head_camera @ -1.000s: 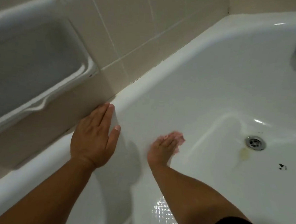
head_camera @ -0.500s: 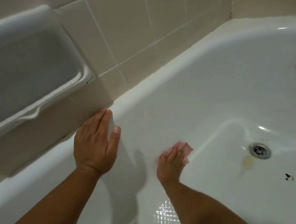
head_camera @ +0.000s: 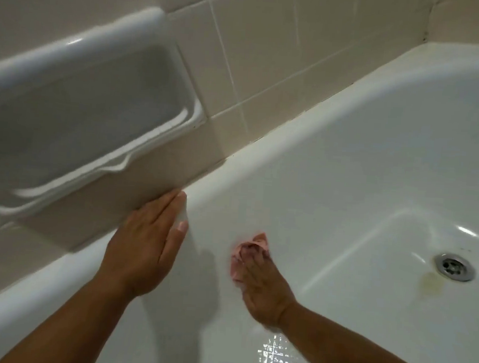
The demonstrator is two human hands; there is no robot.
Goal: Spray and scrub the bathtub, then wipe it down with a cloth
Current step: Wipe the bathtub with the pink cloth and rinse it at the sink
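Although the recessed soap dish (head_camera: 74, 130) in the tiled wall (head_camera: 256, 40) at far left plays no part in the work, it marks where the person is leaning. Just below and right of it the left hand (head_camera: 145, 248) lies flat on the bathtub rim (head_camera: 263, 154), fingers straight and together with their tips against the tiles. It grasps nothing and has stayed planted there as a brace over the last second.

The change is further right. The pink cloth (head_camera: 252, 246) had been sliding right along the tub's inner wall. It has now swung back left, closer to the bracing hand and farther from the drain. It shows beyond and to the left of the fingertips, where a moment ago it peeked out on their right. The right hand (head_camera: 267, 291) lies over it with fingers fairly straight, pressing the bunched fabric onto the enamel rather than clutching it. Motion blur hides the thumb.

That reversal reads as a back-and-forth wiping stroke, so the task looks to be in its last phase, the wipe-down, on the sloping wall below the rim.

Well to the right, the metal drain (head_camera: 454, 266) sits in the tub floor with a yellowish stain (head_camera: 431, 285) just near-left of it. The cloth has not reached that patch, which probably still needs a pass.
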